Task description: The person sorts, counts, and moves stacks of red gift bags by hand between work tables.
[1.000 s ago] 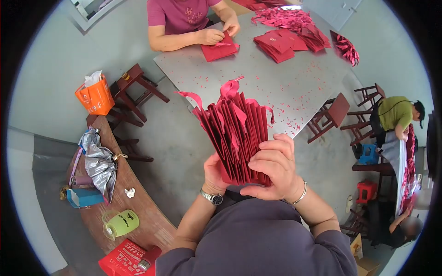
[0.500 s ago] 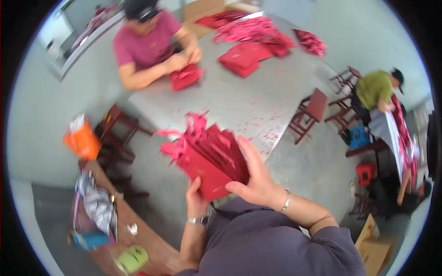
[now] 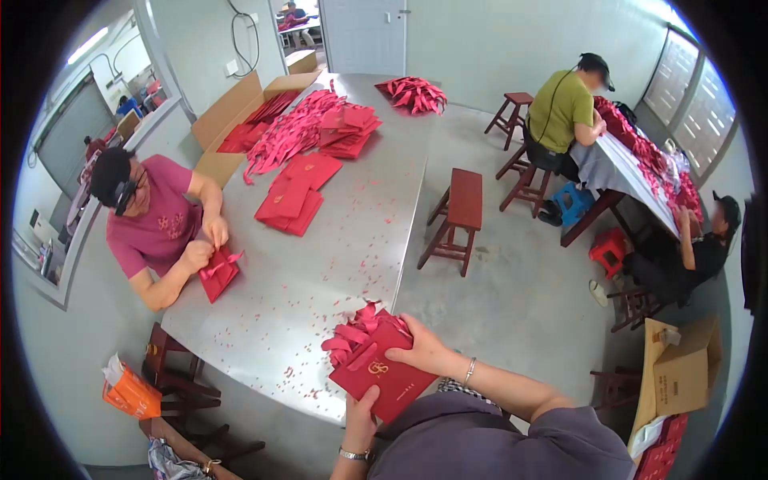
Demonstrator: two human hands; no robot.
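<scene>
A stack of red gift bags [image 3: 392, 388] with gold lettering on the front one is held between my hands, close to my body. My left hand [image 3: 362, 414] grips the lower left edge with the thumb across the front. My right hand [image 3: 422, 350] is closed round the upper right edge, thumb also on the front face. Pink ribbons [image 3: 356, 332] bunch out of the stack's upper left side. Just beyond the bags lies the near corner of the metal-topped table [image 3: 320, 400].
On the table are red bags [image 3: 300, 192], a ribbon heap [image 3: 300, 120] and scattered red scraps. At the left, a person [image 3: 152, 216] handles a red bag. Two people sit at a right-hand table [image 3: 632, 164]. A wooden stool [image 3: 464, 200] and open carton [image 3: 680, 364] stand on the right.
The view has turned, so the table now appears nearer. The fanned-out bags have been squared together, their front now facing me. My right hand has gone from spread fingers to gripping the stack.
</scene>
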